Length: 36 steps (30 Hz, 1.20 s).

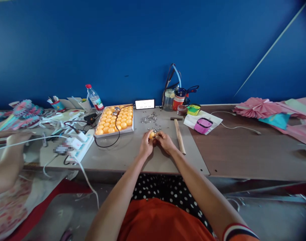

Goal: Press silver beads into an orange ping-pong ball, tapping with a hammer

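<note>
Head view: bare forearms converge forward, the left hand curling its fingers round a smooth orange ball low over the flat grey board, while the right hand bends its fingertips in at the ball's right side, their exact hold too small to tell. Just beyond lie shiny metal pieces; farther out, a wooden-handled hammer lies right, and a shallow, pale-rimmed tray of glossy balls sits left.
</note>
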### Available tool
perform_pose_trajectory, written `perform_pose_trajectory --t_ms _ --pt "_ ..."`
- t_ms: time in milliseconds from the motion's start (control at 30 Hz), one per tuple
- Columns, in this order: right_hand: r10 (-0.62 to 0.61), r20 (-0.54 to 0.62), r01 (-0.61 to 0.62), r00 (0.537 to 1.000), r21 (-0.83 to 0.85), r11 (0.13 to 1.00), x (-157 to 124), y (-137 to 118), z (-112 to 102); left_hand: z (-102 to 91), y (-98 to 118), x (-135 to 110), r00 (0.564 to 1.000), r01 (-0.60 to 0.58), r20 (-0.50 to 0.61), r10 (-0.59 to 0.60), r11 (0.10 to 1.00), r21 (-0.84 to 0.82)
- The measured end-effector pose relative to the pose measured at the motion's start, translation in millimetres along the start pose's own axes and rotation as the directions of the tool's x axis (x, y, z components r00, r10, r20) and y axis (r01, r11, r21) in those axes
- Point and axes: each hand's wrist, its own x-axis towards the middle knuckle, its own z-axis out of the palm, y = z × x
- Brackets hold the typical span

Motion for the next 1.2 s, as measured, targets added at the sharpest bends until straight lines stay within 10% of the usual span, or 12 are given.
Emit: perform_pose_trajectory --t_ms 433,733,900,1033,1200 --pt "-0.05 -0.108 0.035 0.993 -0.139 0.99 3 5 0 1.5 0 -1 1.0 -0.006 0.008 0.006 1.0 -0.022" --pt "0.007 -0.083 0.011 0.997 0.216 0.976 1 -4 -6 -4.8 8 3 0.982 0.185 0.004 -0.188 0.957 -0.222" --pt "-0.213 -0.304 0.171 0.928 -0.159 0.972 1 -1 -13 -3.4 6 4 0.936 0.336 0.043 -0.349 0.852 -0.401" --pt "-0.434 -0.298 0.174 0.85 -0.619 0.766 3 7 -17 -2.3 8 5 0.921 0.364 0.061 -0.385 0.791 -0.492" --pt "-0.402 -0.228 0.036 0.887 -0.833 0.553 3 11 -14 -2.1 8 7 0.918 0.353 0.049 -0.393 0.758 -0.549"
